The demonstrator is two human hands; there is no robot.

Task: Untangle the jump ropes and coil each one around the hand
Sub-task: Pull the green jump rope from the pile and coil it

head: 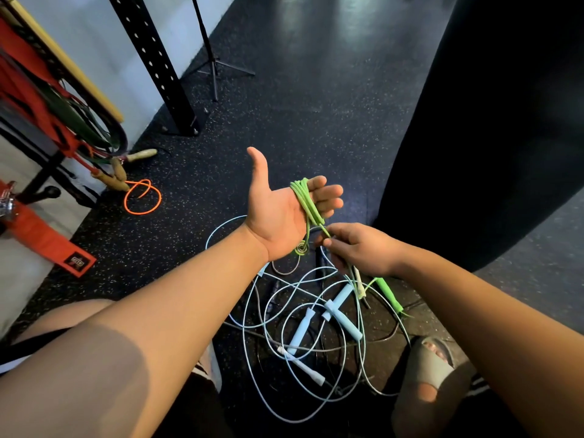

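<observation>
My left hand point(278, 210) is raised palm up, thumb out, with the green jump rope point(306, 203) wound in several turns around its fingers. My right hand point(357, 248) pinches the free strand of that green rope just below the coil; its green handle point(390, 294) hangs beneath my right wrist. On the floor under both hands lies a tangle of light blue rope point(252, 311) with two light blue handles point(343, 308), a white handle point(303, 365) and some grey and black cords mixed in.
An orange rope point(142, 197) loops on the floor at left near wooden handles point(118, 175) and a red-and-black rack point(41, 121). A black upright post point(161, 74) and a tripod stand point(215, 67) stand behind. A dark heavy bag point(489, 121) hangs at right. My sandalled foot point(433, 365) is at lower right.
</observation>
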